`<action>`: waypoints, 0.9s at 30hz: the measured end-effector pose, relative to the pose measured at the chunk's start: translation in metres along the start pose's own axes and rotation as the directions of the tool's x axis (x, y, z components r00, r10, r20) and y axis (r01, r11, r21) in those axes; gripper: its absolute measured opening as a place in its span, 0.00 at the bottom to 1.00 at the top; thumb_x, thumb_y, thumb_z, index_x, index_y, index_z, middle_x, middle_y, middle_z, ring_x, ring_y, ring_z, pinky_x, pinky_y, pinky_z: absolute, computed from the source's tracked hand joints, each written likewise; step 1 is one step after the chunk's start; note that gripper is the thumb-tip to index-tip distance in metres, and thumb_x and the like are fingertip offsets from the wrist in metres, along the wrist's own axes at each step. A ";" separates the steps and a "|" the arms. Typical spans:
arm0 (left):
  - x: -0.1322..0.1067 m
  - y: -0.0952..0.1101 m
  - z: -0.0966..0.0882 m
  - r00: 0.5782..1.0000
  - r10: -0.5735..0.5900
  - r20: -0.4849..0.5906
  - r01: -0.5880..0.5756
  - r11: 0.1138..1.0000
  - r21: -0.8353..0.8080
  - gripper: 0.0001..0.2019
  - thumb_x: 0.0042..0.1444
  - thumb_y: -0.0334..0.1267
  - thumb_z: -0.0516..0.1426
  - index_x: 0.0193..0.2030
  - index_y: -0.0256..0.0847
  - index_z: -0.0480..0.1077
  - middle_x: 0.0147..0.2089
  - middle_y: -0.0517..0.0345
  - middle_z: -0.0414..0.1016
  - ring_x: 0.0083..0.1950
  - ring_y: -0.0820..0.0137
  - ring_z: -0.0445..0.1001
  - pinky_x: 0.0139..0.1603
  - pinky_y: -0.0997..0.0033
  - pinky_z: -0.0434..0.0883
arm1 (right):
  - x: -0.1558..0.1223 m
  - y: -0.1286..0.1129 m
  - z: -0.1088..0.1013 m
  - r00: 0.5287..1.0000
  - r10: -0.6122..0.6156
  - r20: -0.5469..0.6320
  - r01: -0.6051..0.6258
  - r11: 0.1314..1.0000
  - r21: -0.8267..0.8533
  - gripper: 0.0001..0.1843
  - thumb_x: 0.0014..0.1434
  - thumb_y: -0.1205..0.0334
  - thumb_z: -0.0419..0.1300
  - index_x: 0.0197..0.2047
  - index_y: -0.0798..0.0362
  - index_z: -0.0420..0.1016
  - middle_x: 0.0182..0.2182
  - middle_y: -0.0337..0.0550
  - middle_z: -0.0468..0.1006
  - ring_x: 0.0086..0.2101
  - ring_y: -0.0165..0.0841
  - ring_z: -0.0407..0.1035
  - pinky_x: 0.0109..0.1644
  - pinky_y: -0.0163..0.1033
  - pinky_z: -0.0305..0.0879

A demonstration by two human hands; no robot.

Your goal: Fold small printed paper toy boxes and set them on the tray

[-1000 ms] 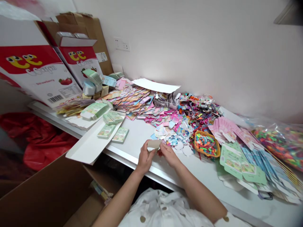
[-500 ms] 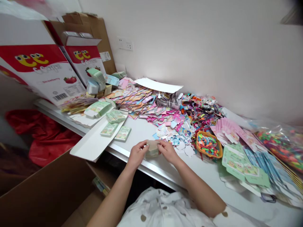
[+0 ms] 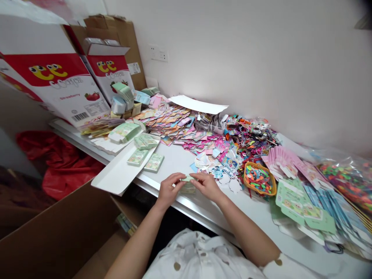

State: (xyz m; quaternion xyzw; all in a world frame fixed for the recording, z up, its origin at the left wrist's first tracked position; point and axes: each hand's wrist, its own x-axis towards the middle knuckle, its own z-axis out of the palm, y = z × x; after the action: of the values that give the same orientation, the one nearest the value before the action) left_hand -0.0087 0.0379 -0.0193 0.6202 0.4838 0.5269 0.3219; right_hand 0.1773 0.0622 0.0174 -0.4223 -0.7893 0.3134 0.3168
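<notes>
Our hands [image 3: 170,190] hide most of the small card [image 3: 187,188], perhaps folded; the plastic bag [image 3: 345,182] runs past the edge.

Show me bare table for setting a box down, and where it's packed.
Bare white tabletop lies between the long white card tray and die-cut paper shapes, behind the small green paper piece held by the left hand and right hand. Another strip runs right of them, before the green printed box sheets. Multicoloured paper pieces crowd the back.

Bright, even light casts only faint shadow beneath the right hand [image 3: 207,186].
</notes>
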 end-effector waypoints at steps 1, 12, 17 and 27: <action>-0.001 -0.001 0.000 0.999 0.041 -0.005 -0.041 0.998 0.046 0.09 0.53 0.40 0.58 0.39 0.42 0.76 0.42 0.52 0.76 0.41 0.69 0.73 0.42 0.70 0.71 | 0.000 0.000 0.000 1.000 0.024 -0.001 -0.024 1.000 0.004 0.15 0.59 0.55 0.56 0.46 0.50 0.76 0.38 0.45 0.79 0.37 0.34 0.72 0.42 0.38 0.65; 0.000 -0.008 -0.001 0.992 0.123 0.029 -0.125 0.988 0.088 0.11 0.51 0.42 0.60 0.40 0.42 0.75 0.41 0.53 0.76 0.33 0.73 0.72 0.37 0.71 0.72 | 0.002 -0.009 -0.010 0.991 -0.087 0.102 0.117 0.933 -0.340 0.11 0.62 0.57 0.53 0.41 0.48 0.76 0.30 0.43 0.78 0.34 0.34 0.68 0.38 0.36 0.57; -0.002 -0.004 -0.002 0.998 0.068 0.013 -0.069 0.994 0.085 0.13 0.49 0.42 0.62 0.42 0.42 0.74 0.37 0.55 0.76 0.29 0.75 0.70 0.37 0.72 0.71 | 0.002 -0.007 -0.013 0.971 -0.185 0.154 0.235 0.866 -0.441 0.13 0.63 0.59 0.51 0.44 0.48 0.75 0.29 0.44 0.77 0.32 0.33 0.67 0.37 0.36 0.56; -0.005 -0.008 0.009 0.996 0.083 0.009 -0.084 0.996 0.024 0.10 0.51 0.41 0.60 0.39 0.41 0.76 0.41 0.52 0.79 0.45 0.65 0.75 0.49 0.63 0.73 | -0.003 -0.010 -0.020 0.934 -0.281 0.221 0.357 0.746 -0.561 0.13 0.63 0.66 0.49 0.43 0.50 0.75 0.27 0.44 0.73 0.30 0.32 0.63 0.36 0.37 0.53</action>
State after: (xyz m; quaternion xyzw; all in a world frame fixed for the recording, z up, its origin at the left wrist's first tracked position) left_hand -0.0023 0.0371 -0.0298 0.6460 0.4626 0.5313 0.2939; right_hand 0.1887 0.0598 0.0362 -0.3385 -0.9255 0.0173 0.1691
